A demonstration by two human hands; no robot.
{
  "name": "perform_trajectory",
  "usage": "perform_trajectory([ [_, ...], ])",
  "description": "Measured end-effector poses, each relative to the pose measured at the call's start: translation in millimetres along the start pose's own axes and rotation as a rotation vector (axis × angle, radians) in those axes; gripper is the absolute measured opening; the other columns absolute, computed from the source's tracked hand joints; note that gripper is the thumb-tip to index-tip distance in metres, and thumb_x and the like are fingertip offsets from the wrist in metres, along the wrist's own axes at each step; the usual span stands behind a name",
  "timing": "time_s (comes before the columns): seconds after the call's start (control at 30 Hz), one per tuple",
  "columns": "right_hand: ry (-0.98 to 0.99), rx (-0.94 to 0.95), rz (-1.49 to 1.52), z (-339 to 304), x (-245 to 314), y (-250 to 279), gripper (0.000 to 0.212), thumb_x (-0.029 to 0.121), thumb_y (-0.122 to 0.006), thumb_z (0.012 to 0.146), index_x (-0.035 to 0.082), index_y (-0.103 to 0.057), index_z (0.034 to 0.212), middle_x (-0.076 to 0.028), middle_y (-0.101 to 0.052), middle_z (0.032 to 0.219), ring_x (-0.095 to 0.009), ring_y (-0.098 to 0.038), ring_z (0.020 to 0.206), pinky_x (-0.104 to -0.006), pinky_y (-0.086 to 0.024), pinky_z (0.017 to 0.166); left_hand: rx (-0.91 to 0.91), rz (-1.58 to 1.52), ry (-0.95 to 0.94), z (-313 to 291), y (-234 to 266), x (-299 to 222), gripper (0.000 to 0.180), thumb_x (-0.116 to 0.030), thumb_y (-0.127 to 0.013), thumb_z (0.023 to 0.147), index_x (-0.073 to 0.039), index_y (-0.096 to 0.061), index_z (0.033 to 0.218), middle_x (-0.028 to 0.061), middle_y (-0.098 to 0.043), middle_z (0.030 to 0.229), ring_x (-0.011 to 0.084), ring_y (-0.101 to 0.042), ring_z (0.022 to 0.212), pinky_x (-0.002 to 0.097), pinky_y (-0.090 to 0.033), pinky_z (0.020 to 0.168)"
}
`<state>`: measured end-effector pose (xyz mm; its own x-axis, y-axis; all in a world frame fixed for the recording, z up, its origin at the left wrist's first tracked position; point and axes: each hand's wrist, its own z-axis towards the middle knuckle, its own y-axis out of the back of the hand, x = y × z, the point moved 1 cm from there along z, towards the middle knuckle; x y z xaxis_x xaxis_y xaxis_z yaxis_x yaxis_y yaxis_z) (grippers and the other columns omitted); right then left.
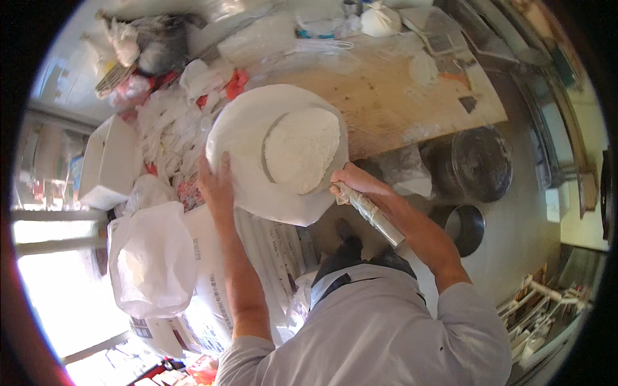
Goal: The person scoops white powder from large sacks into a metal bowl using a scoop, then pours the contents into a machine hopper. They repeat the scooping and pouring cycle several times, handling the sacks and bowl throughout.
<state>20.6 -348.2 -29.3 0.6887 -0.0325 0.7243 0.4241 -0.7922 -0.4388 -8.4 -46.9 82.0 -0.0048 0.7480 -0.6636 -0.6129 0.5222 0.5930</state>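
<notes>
A large white plastic bag (pixel 238 128) is in front of me, its mouth facing up. White powder like flour (pixel 306 151) shows inside a round, dark-edged opening. My left hand (pixel 217 183) is closed on the bag's left side. On the right, my right hand (pixel 354 179) is closed round a metal handle (pixel 380 220) partly wrapped in clear film, close against the bag's rim. The handle's free end points back toward my body. What its far end joins, at the powder, I cannot make out.
A wooden board worktop (pixel 399 90) lies beyond the bag. Crumpled plastic bags (pixel 167 128) and a white box (pixel 111 161) are at left, above stacked sacks (pixel 212 276) and an open white bag (pixel 154 257). Dark round pans (pixel 481 162) stand at right.
</notes>
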Motion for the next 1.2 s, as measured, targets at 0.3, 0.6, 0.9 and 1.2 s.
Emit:
perform_trajectory([
  [0.3,0.287,-0.165,0.219,-127.3,-86.0,48.7,0.023,0.016,-0.061,0.084,-0.003,-0.064,0.097,-0.006,-0.062,0.070,-0.016,-0.060,0.061,-0.0335,-0.050,0.052,-0.253,-0.079,-0.196,-59.7,0.6,-105.0,0.045,-0.016,-0.061,0.095,0.001,-0.049,0.135,0.0147,-0.060,0.118,0.0276,-0.057,0.105,0.0383,-0.047,0.090],
  [0.6,0.596,-0.505,0.240,-359.2,-223.8,73.3,0.011,0.015,-0.061,0.079,0.005,-0.062,0.074,0.000,-0.055,0.061,-0.010,-0.050,0.052,-0.0291,-0.039,0.047,0.321,-0.351,-0.328,-166.4,-146.2,-152.1,0.041,-0.028,-0.055,0.098,0.001,-0.058,0.127,0.0184,-0.061,0.121,0.0293,-0.061,0.105,0.0407,-0.051,0.087],
  [0.9,0.685,-1.133,0.465,-604.4,-395.2,74.2,0.019,0.023,-0.063,0.088,0.006,-0.065,0.097,0.003,-0.059,0.080,-0.006,-0.053,0.063,-0.0236,-0.043,0.048,1.284,-0.053,0.784,-386.8,-312.8,-22.8,0.019,-0.020,-0.066,0.079,-0.010,-0.060,0.064,0.0060,-0.055,0.062,0.0234,-0.053,0.056,0.0383,-0.044,0.049],
  [1.2,0.963,-1.684,1.241,-787.9,-501.0,80.6,0.018,0.023,-0.064,0.088,0.006,-0.062,0.082,0.000,-0.056,0.062,-0.010,-0.050,0.045,-0.0261,-0.039,0.038,1.625,-0.097,0.989,-508.6,-405.5,-167.5,0.019,-0.026,-0.055,0.088,-0.015,-0.054,0.072,0.0056,-0.048,0.059,0.0227,-0.046,0.049,0.0330,-0.032,0.037],
])
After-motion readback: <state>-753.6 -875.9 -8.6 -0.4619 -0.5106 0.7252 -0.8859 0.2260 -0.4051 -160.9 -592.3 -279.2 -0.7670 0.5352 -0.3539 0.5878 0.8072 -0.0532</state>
